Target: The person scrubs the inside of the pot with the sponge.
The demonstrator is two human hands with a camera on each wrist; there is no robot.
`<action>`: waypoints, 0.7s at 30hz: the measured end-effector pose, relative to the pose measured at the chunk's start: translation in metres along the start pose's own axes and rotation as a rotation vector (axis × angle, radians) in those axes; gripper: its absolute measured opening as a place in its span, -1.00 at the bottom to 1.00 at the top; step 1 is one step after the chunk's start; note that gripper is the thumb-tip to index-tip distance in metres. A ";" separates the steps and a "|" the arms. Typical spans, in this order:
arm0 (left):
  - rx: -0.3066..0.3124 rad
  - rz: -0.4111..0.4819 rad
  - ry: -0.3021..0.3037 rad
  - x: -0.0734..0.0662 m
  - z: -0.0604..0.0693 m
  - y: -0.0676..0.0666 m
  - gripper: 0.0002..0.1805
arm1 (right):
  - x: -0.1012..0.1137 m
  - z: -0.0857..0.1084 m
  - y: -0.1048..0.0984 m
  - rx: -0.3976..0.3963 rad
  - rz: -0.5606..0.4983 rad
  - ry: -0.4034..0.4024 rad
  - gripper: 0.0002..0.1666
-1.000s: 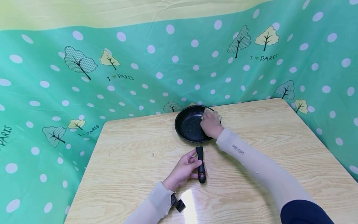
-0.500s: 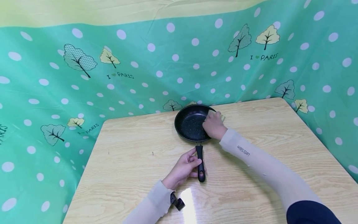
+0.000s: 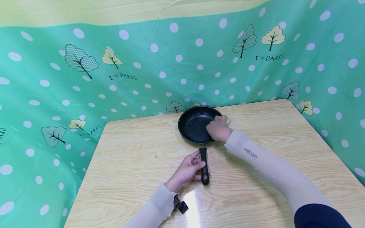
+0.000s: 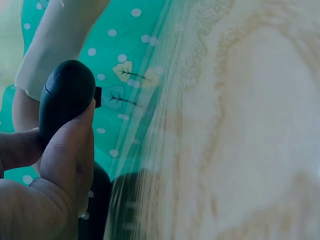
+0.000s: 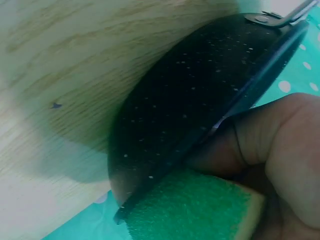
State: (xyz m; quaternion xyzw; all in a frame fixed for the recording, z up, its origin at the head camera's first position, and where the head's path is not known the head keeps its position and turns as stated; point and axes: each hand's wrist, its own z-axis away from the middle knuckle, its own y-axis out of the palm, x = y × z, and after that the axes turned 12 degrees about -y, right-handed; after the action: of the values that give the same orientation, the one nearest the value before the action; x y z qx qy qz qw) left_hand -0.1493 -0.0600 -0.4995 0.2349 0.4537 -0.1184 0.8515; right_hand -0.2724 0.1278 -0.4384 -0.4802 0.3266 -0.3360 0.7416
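A black speckled frying pan (image 3: pixel 195 128) sits near the table's back edge, its handle pointing toward me. My left hand (image 3: pixel 186 171) holds the black handle (image 3: pixel 204 172) between thumb and fingers; the left wrist view shows the rounded handle end (image 4: pixel 67 95) up close. Over the pan's right rim, my right hand (image 3: pixel 219 127) grips a sponge with a green scouring face and a yellowish body. Only a corner of the sponge (image 3: pixel 228 121) shows past the hand in the head view. In the right wrist view the green sponge (image 5: pixel 190 210) lies against the pan rim, beside my bent fingers.
The light wood-grain table (image 3: pixel 128 171) extends on both sides of the pan. A green dotted curtain (image 3: pixel 159 63) with printed trees hangs close behind the pan and along the sides. A small dark mark (image 3: pixel 156 155) is on the tabletop.
My right hand has shifted right with the sponge, from inside the pan's right part out to its rim, and the sponge is now mostly hidden. My left hand keeps its hold on the handle.
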 end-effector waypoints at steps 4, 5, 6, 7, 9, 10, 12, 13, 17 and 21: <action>0.007 0.004 -0.004 0.000 -0.001 -0.001 -0.23 | 0.000 0.000 -0.003 0.039 -0.053 0.004 -0.75; 0.008 0.005 -0.005 0.000 -0.001 -0.001 -0.23 | 0.000 0.000 -0.004 0.043 -0.067 0.004 -0.74; 0.008 0.006 -0.005 0.000 -0.001 -0.001 -0.23 | 0.000 -0.001 -0.004 0.048 -0.080 0.004 -0.73; 0.009 0.006 -0.006 0.000 -0.001 -0.001 -0.24 | 0.000 0.000 -0.005 0.049 -0.089 0.003 -0.72; 0.008 0.005 -0.004 0.000 -0.001 0.000 -0.24 | 0.000 0.001 -0.006 0.054 -0.112 0.002 -0.71; 0.008 0.005 -0.005 0.000 -0.001 0.000 -0.24 | 0.000 0.001 -0.006 0.057 -0.124 0.002 -0.70; 0.009 0.006 -0.005 0.000 -0.001 0.000 -0.24 | 0.001 0.002 -0.008 0.067 -0.143 -0.001 -0.69; 0.009 0.007 -0.007 -0.001 -0.001 0.000 -0.23 | 0.001 0.003 -0.009 0.070 -0.152 -0.003 -0.68; 0.009 0.011 -0.006 -0.001 0.000 0.000 -0.23 | 0.003 0.006 -0.013 0.083 -0.181 -0.016 -0.66; 0.013 0.014 -0.005 -0.001 0.001 0.000 -0.22 | 0.003 0.008 -0.015 0.093 -0.199 -0.031 -0.66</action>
State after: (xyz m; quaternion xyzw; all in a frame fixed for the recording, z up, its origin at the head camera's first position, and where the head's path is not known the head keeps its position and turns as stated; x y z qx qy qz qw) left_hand -0.1498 -0.0605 -0.4982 0.2433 0.4489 -0.1161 0.8519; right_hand -0.2671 0.1245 -0.4223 -0.4805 0.2498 -0.4154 0.7309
